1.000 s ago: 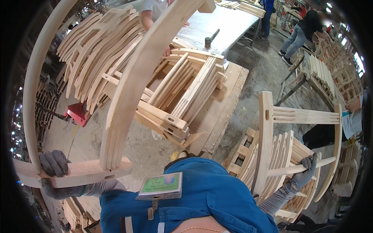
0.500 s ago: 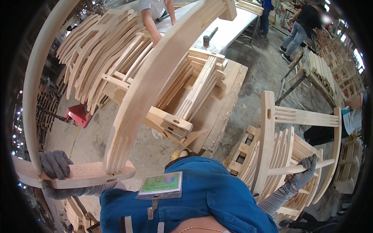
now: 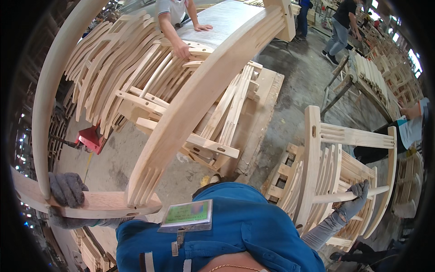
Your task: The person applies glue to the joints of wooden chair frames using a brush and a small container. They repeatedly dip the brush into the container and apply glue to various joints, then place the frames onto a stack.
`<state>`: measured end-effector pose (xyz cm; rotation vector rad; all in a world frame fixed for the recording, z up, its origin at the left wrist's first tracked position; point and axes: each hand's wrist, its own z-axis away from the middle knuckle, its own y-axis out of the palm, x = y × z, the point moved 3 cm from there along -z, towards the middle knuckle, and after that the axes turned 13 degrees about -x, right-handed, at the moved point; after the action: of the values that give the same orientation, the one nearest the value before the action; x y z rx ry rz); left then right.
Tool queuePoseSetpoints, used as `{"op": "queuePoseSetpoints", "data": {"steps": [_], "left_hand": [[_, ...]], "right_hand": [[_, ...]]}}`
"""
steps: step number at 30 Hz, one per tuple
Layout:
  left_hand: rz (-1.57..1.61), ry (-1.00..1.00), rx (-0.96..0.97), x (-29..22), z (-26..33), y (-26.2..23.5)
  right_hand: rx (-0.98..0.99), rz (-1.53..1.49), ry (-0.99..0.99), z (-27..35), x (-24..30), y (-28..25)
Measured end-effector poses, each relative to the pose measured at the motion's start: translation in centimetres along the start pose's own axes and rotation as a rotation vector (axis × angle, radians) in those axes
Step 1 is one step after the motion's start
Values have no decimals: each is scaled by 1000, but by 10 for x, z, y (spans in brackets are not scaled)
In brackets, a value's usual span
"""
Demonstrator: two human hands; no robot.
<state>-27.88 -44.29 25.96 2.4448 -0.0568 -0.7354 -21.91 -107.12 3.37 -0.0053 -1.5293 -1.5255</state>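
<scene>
Clasping the flat, pale rail of a curved wooden frame at left, the grey-gloved left hand bends its grip around it; the right hand wraps its grip round a smooth, rod-shaped rung of a ladder-like frame at right.

Two gloved hands are gripping two wooden frames, one per hand, one clipped badge and one gold-coloured necklace are showing
</scene>
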Motion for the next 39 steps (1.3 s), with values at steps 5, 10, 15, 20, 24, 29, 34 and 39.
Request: {"op": "queuePoseSetpoints", "data": {"steps": [5,10,15,20,24,29,34,39], "left_hand": [[-35,58,-1,12,0,1],[17,-33,67,17,-3,0],[11,-48,27,29,-5,-2],[-27,-138,14,59,-6,-9],[-138,-379,-111,93,-7,-18],[-269,-581,-415,152,-5,-30],[-141,-650,-630,220,12,-56],[-53,-673,-830,301,54,-114]], "right_hand": [[3,2,-13,-4,4,-7],[1,-18,-13,-3,6,-9],[-18,5,-42,-1,6,-3],[-45,66,-27,3,3,4],[-22,47,1,-4,5,3],[-52,46,-32,-10,9,-4],[-35,88,-41,-5,12,1],[-29,61,1,-1,14,10]]}}
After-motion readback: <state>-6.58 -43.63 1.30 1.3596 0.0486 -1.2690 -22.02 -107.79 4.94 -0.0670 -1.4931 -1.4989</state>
